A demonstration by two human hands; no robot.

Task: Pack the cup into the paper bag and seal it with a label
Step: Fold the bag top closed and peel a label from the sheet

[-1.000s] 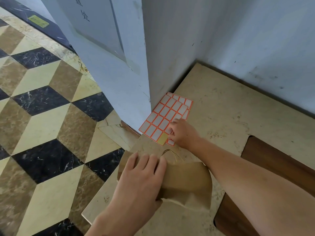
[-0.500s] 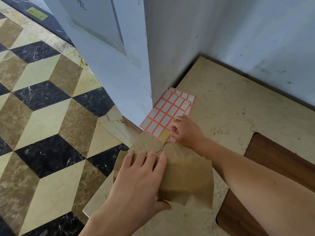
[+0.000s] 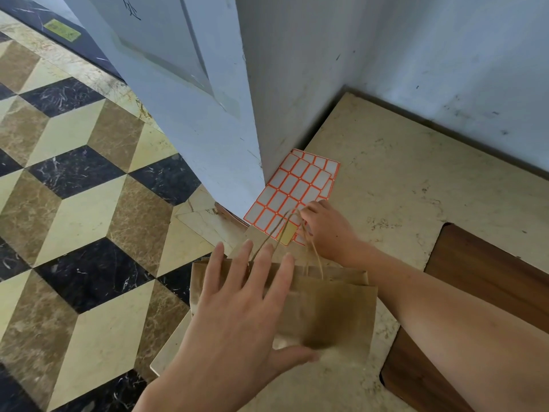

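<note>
On the stone ledge (image 3: 416, 179), left hand (image 3: 237, 316) splayed flat on paper bag (image 3: 335, 310); right hand (image 3: 329, 230) pinching label sheet (image 3: 294, 191).

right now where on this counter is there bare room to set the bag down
Free: the beige counter between the label sheet, the wall and the wood inset. Crowded: the near-left corner, where the paper bag, left hand and right hand meet.

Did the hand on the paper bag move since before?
Yes. The left hand has opened its fingers and lifted off the paper bag, whose handle now reaches up over the label sheet by the wall corner.
</note>
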